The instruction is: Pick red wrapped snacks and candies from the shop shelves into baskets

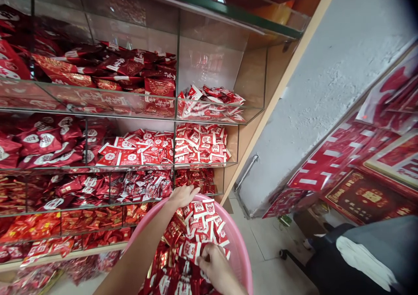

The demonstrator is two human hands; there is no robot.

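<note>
From my remote seat, I look down on glass shelves stacked across the left and middle of the scene. At far left, maroon packets with white labels fill a middle compartment; nearer, lower down, bright orange-red packets lie in a row. On the far upper shelf I see dark red pouches piled behind a clear front edge.

Moving right, I see my left hand reaching over the far rim of a round pink basin, beside the lower shelves. Its fingers point right and away; I cannot tell whether they grasp the rim or just rest there.

The basin sits near, in the middle, heaped with small packets: glossy dark red and gold ones on its left, red-and-white ones on its far right. Within it, my right hand has thumb and fingers curled together, pinching the right end of one red-and-white packet, which lies over the heap.

Further right I see a grey wall with a thin pipe low down, then red printed sheets. At near right, a white cloth lies across a dark chair.
</note>
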